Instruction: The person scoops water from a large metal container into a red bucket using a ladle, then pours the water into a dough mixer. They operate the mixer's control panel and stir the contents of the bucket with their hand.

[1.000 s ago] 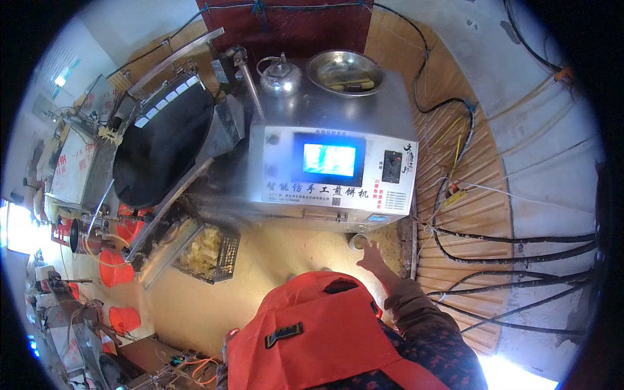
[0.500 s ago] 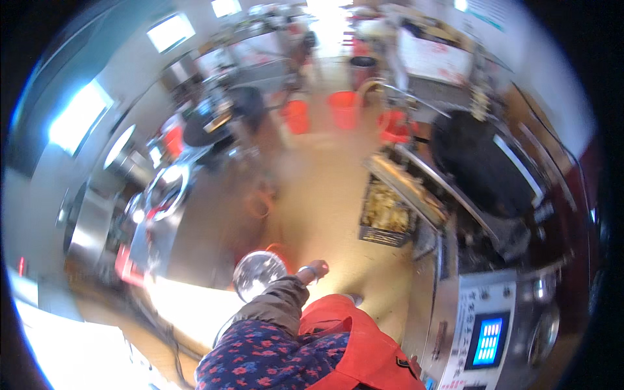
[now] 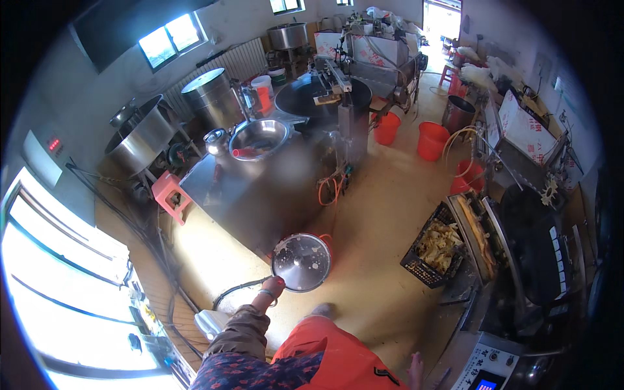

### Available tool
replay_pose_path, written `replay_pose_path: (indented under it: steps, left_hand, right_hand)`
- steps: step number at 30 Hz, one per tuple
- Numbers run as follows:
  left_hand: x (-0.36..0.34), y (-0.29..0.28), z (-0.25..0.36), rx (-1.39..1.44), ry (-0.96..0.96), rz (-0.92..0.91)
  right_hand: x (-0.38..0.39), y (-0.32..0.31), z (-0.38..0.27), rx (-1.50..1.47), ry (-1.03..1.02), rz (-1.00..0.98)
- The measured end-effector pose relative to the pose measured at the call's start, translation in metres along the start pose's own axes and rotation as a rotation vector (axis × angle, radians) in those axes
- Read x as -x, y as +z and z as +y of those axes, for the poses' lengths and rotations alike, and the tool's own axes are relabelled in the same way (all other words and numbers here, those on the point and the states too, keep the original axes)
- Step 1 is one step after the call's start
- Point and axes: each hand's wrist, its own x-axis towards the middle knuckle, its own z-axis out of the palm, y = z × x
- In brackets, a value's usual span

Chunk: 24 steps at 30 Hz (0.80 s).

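My left hand (image 3: 272, 286) is stretched out low in front of me, a bracelet at its wrist. Its fingers look curled, and I see nothing in them. In the picture it overlaps the near edge of a round shiny metal lid (image 3: 302, 262) with pale spots; I cannot tell whether they touch. A red-orange edge shows behind the lid, and what lies under it is hidden. My right hand (image 3: 416, 372) shows only in part at the lower edge, beside my red apron (image 3: 344, 351), fingers stretched and holding nothing I can see.
A metal worktable (image 3: 240, 201) bears a steel bowl (image 3: 260, 138). To the right stand a black crate (image 3: 416, 263) of yellowish pieces and a dark round griddle (image 3: 530, 240). Red buckets (image 3: 431, 140) stand farther off. A pink stool (image 3: 170, 195) and cables (image 3: 140, 234) lie left.
The view has swung toward the left and become sharper. My left hand has shifted left and down in the picture, from beside the lid to over its near edge. My right hand's fingers show more plainly.
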Motion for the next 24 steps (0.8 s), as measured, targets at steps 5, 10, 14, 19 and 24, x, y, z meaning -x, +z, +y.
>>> replay_pose_path:
  steps: [5, 10, 14, 19, 24]
  left_hand:
    - [-0.054, -0.060, 0.038, -0.131, 0.141, 0.063]
    - [-0.207, -0.159, 0.172, -0.386, 0.492, 0.384]
    - [-0.369, -0.221, 0.250, -0.901, 0.564, 0.682]
    - [-0.552, -0.236, 0.256, -1.588, 0.220, 0.798]
    - [-0.572, -0.235, 0.243, -1.533, 0.267, 0.497]
  right_hand:
    - [0.005, 0.066, -0.034, 0.089, 0.132, -0.002]
    - [0.020, 0.142, -0.099, -0.005, 0.228, -0.077]
    - [0.040, 0.179, -0.134, 0.189, 0.112, -0.026]
    - [0.050, 0.203, -0.152, 0.236, 0.092, 0.078]
    - [0.056, 0.205, -0.140, 0.219, 0.161, 0.194]
